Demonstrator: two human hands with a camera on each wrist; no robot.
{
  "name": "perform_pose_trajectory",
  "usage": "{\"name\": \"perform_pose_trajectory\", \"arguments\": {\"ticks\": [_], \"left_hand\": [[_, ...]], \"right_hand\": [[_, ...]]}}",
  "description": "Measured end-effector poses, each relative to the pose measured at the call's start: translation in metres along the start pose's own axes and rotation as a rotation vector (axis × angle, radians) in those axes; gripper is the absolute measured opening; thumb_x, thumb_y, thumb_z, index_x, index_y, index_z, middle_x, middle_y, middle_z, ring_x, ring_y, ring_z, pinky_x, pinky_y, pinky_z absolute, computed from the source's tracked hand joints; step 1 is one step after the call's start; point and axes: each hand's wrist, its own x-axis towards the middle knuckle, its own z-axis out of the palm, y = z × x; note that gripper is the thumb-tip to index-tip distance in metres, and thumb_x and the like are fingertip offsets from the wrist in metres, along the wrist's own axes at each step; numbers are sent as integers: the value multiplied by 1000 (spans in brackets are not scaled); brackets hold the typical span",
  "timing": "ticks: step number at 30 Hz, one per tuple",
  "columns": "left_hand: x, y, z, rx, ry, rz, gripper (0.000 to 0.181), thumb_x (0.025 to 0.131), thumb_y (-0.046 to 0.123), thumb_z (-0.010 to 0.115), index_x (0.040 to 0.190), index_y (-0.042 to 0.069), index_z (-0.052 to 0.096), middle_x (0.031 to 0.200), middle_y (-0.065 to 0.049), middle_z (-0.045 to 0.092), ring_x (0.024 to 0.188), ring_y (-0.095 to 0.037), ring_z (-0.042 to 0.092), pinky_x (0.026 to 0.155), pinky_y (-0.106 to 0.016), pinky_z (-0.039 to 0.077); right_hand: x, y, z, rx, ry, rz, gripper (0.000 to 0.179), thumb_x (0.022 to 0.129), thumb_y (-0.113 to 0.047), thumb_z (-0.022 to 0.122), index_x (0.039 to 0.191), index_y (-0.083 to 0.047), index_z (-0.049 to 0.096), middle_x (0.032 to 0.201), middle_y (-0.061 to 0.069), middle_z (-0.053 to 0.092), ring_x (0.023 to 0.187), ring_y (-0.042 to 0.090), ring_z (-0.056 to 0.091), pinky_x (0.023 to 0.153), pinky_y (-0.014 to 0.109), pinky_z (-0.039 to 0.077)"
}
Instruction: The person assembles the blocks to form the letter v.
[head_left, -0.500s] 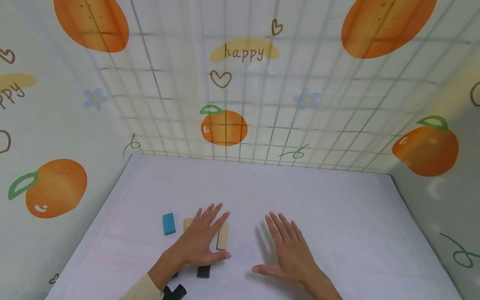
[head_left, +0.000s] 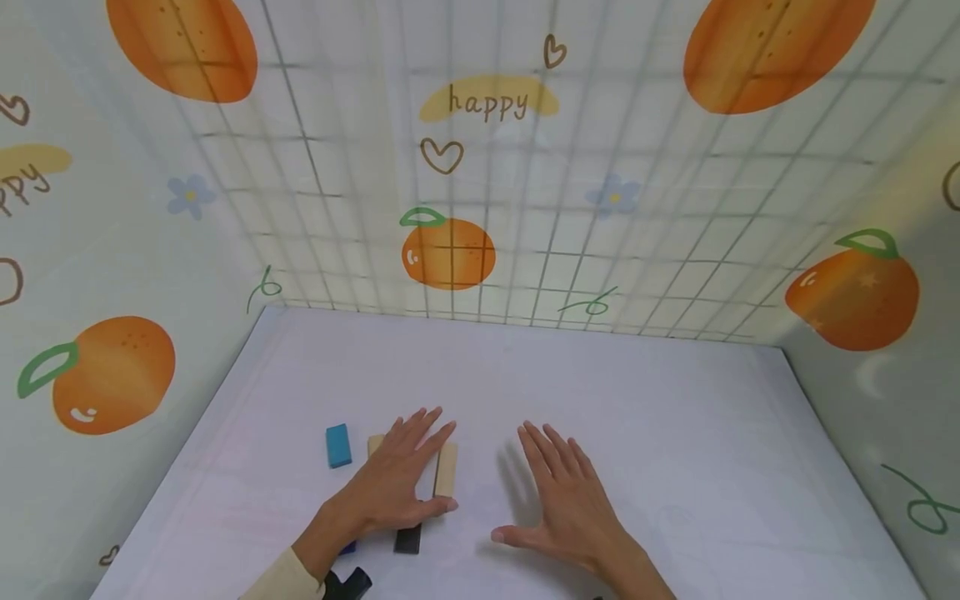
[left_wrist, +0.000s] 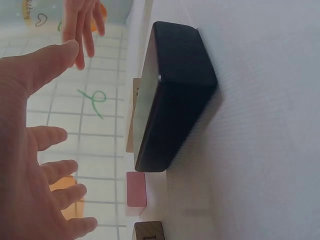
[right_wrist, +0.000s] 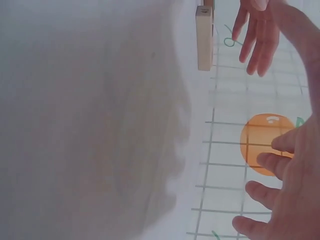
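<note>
My left hand (head_left: 397, 483) hovers palm down with its fingers spread over a group of small blocks and holds nothing. Beside its fingers lies a pale wooden block (head_left: 446, 471), and a second pale block (head_left: 375, 445) shows partly from under it. A black block (head_left: 408, 540) sits below the palm; it looms large in the left wrist view, with a pink block (left_wrist: 136, 189) and a brown wooden block (left_wrist: 149, 231) behind. To the right, my right hand (head_left: 573, 504) is held above the table, fingers straight, thumb out, its shadow beneath.
A light blue block (head_left: 338, 446) lies left of the left hand. A dark blue piece (head_left: 348, 547) peeks out by the left wrist, near a black object (head_left: 351, 583) at the bottom edge. Orange-printed walls (head_left: 337, 167) enclose the white table (head_left: 675, 417).
My right hand has shifted slightly left, toward the left hand. The left hand has barely moved, and the blocks lie as before.
</note>
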Motion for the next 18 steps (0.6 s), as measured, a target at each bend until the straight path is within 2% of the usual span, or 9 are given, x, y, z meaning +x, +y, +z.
{"name": "perform_pose_trajectory", "arguments": {"ticks": [4, 11, 18], "left_hand": [[-1, 0, -2, 5, 3, -14, 95, 88, 66, 63, 163, 26, 21, 169, -5, 15, 155, -26, 9, 121, -55, 11], [-4, -1, -3, -6, 41, 8, 92, 89, 62, 66, 161, 21, 27, 166, -9, 22, 153, -30, 16, 119, -58, 16], [-10, -4, 1, -1, 53, -3, 91, 90, 66, 62, 162, 23, 25, 167, -7, 22, 154, -25, 14, 120, -56, 15]], "right_hand": [[4, -5, -3, 15, -9, -1, 128, 68, -89, 63, 161, -10, 25, 163, 8, 32, 148, 35, 29, 115, 60, 25], [8, -12, -3, 7, -35, -6, 128, 68, -88, 64, 162, -12, 22, 163, 7, 31, 148, 33, 30, 115, 59, 26], [10, -17, 2, 15, -34, -23, 128, 68, -91, 60, 162, -11, 23, 162, 7, 33, 147, 33, 32, 115, 58, 27]]}}
